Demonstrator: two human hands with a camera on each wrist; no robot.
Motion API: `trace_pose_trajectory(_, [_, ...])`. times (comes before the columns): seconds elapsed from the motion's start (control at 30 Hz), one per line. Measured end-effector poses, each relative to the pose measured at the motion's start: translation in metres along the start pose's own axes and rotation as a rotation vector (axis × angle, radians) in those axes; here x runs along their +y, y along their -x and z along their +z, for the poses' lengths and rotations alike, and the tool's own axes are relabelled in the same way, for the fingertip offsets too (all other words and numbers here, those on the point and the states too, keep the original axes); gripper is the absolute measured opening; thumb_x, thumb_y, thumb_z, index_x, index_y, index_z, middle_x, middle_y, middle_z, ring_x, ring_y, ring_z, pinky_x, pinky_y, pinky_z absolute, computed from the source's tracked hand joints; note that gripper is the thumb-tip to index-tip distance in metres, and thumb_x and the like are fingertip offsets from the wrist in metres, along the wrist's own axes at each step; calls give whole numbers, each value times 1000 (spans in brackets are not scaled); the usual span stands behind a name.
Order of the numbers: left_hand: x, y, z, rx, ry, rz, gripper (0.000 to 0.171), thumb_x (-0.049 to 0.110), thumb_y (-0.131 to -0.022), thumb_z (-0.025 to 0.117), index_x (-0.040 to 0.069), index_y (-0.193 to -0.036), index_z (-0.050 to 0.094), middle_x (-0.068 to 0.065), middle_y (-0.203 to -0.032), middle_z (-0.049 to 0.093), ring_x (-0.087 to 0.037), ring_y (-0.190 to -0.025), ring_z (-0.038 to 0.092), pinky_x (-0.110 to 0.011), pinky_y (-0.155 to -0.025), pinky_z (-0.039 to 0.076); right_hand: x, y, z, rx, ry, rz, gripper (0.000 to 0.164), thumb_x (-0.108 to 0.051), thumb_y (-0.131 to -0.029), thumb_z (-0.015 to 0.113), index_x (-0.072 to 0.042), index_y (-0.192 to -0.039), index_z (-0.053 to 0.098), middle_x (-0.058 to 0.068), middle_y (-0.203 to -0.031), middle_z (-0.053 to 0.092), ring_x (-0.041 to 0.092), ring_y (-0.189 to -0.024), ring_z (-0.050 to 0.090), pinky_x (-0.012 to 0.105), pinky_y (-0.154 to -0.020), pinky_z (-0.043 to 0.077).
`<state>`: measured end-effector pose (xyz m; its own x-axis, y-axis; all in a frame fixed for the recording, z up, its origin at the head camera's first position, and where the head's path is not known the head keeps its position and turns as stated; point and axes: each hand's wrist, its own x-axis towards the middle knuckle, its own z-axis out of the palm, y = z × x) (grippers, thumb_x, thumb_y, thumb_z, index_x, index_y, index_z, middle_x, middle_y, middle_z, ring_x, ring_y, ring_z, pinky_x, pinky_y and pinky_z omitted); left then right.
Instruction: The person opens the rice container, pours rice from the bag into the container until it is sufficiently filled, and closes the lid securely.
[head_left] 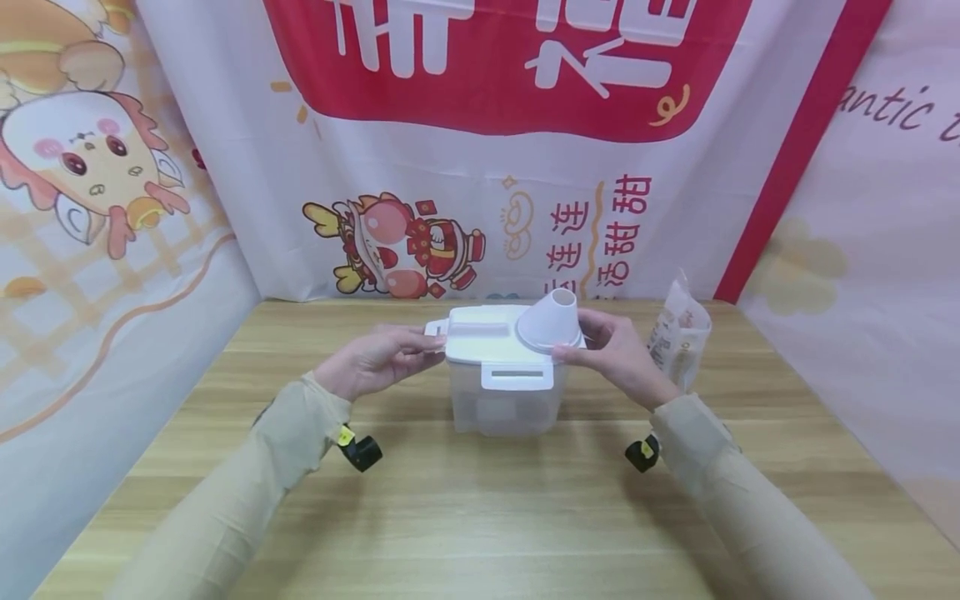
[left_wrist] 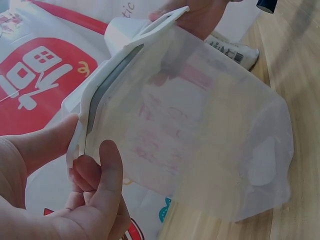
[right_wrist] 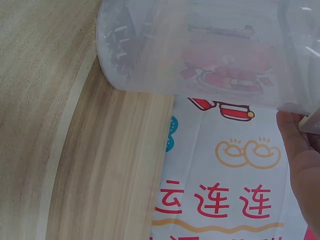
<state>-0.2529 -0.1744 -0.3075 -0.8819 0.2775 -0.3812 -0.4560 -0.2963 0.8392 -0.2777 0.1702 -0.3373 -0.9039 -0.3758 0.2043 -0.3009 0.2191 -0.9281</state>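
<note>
A translucent plastic storage box (head_left: pixel 506 412) stands upright on the table, with a white lid (head_left: pixel 480 343) on top. Flap latches with slots stick out at the lid's sides; the front latch (head_left: pixel 517 376) is tilted outward. On the lid's right part sits a white cone-shaped spout (head_left: pixel 551 321), open at its top. My left hand (head_left: pixel 386 354) pinches the lid's left latch between thumb and fingers, as the left wrist view shows closely. At the other end my right hand (head_left: pixel 618 354) grips the lid's right edge, thumb near the cone's base; some of its fingers are hidden.
A clear printed plastic bag (head_left: pixel 682 333) stands on the table behind the right wrist. The wooden table (head_left: pixel 487 517) meets printed cloth hangings (head_left: pixel 420 167) at the back and both sides. Each wrist carries a small black camera.
</note>
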Motion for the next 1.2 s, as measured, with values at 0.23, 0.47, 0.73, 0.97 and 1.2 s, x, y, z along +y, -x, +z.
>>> trace_pose_trajectory(0.23, [-3, 3, 3, 29, 36, 7, 52, -2, -89, 70, 0, -138, 51, -18, -135, 49, -28, -113, 58, -37, -103, 45, 3, 0, 1, -6, 8, 9, 66, -34, -79, 84, -18, -138, 57, 2, -131, 62, 22, -115, 60, 38, -92, 53])
trace_pose_trajectory(0.47, [-7, 5, 10, 64, 46, 87, 50, -5, -89, 68, -1, -136, 52, -17, -135, 50, -27, -114, 56, -37, -102, 46, 2, 1, 2, 5, 5, 15, 69, -35, -79, 84, -18, -139, 56, 2, -133, 60, 22, -118, 58, 38, -94, 51])
trace_pose_trajectory(0.73, [-15, 6, 22, 132, 14, 190, 48, -1, -88, 71, 0, -134, 55, -12, -134, 54, -27, -119, 54, -36, -99, 48, 3, 1, 1, 33, -13, 10, 69, -34, -78, 85, -17, -138, 57, 3, -132, 61, 22, -116, 59, 37, -94, 52])
trace_pose_trajectory(0.97, [-19, 12, 24, 149, -133, 263, 51, 5, -90, 72, -3, -136, 52, -15, -133, 55, -27, -117, 57, -35, -98, 49, 0, 2, 2, 43, -13, 25, 69, -35, -77, 85, -18, -137, 58, 2, -132, 61, 21, -118, 58, 37, -95, 51])
trace_pose_trajectory(1.2, [-23, 19, 30, 262, -719, 543, 70, 34, -85, 78, 8, -142, 48, -8, -141, 50, -27, -130, 44, -43, -108, 38, 0, 3, 4, 63, -29, 28, 70, -36, -75, 86, -18, -137, 58, 1, -130, 61, 20, -118, 58, 35, -94, 51])
